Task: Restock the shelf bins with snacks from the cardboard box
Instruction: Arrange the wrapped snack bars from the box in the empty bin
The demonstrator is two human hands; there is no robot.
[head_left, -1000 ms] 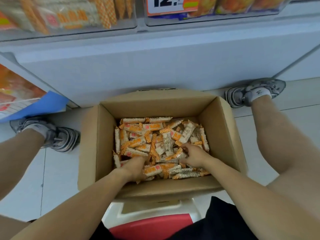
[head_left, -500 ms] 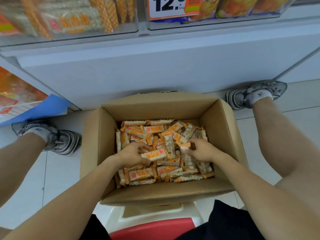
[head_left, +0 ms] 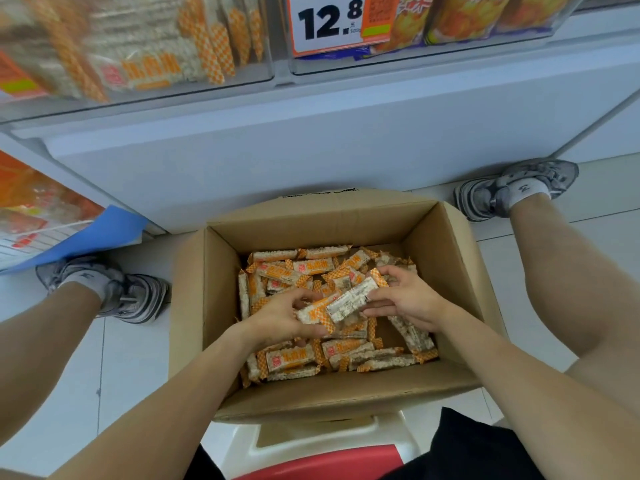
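Observation:
An open cardboard box (head_left: 194, 306) stands on the floor between my feet, its bottom covered with several orange-and-white wrapped snack bars (head_left: 287, 360). My left hand (head_left: 280, 318) grips a small bunch of bars (head_left: 313, 313) above the pile. My right hand (head_left: 405, 303) pinches the right end of a white bar (head_left: 351, 299) that lies across the left hand's bunch. Both hands hover inside the box, close together. The clear shelf bin (head_left: 145, 60) at upper left holds the same kind of snack.
A second bin (head_left: 433, 29) at upper right carries a price tag (head_left: 329, 22) and yellow packets. A white shelf base (head_left: 311, 140) runs behind the box. A blue sheet (head_left: 100, 237) juts out at left. A red-and-white stool (head_left: 322, 455) sits below me.
Both hands have lifted out of the pile with bars and come together over the middle of the box. The view has tilted up slightly toward the shelf bins.

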